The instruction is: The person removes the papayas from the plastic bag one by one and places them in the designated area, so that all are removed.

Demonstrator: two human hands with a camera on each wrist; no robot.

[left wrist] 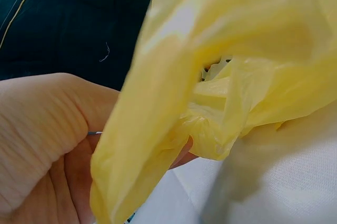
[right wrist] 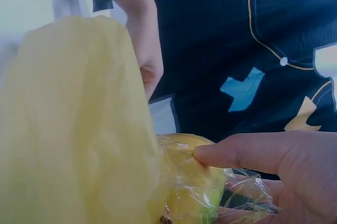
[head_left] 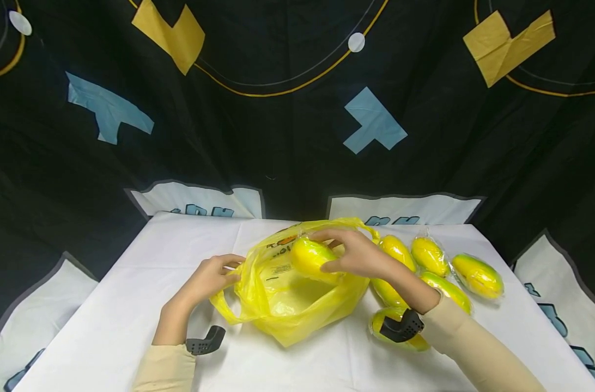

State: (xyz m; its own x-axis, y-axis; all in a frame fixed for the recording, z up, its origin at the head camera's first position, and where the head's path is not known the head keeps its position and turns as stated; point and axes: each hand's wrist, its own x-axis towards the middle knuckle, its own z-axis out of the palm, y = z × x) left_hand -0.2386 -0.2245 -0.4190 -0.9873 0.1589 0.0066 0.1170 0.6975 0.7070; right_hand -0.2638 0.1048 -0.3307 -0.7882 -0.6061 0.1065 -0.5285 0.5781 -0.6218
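Note:
A thin yellow plastic bag (head_left: pixel 299 324) lies with its mouth wide, its handles loose at the left and far right. My left hand (head_left: pixel 210 280) pinches the bag's left edge; in the left wrist view folds of yellow film (left wrist: pixel 152 118) cover most of the fingers. With my right hand (head_left: pixel 353 255) I grip a yellow-green mango (head_left: pixel 311 258) inside the bag's opening. The right wrist view shows clear wrap around this mango (right wrist: pixel 184 176) and the thumb (right wrist: pixel 226 150) pressed on its side.
Several more wrapped mangoes lie right of the bag, including one at the far right (head_left: pixel 478 276) and one near the right wrist's black device (head_left: pixel 400 326). A white cloth (head_left: pixel 145 261) covers the table. Behind it hangs a dark patterned curtain (head_left: pixel 258 141).

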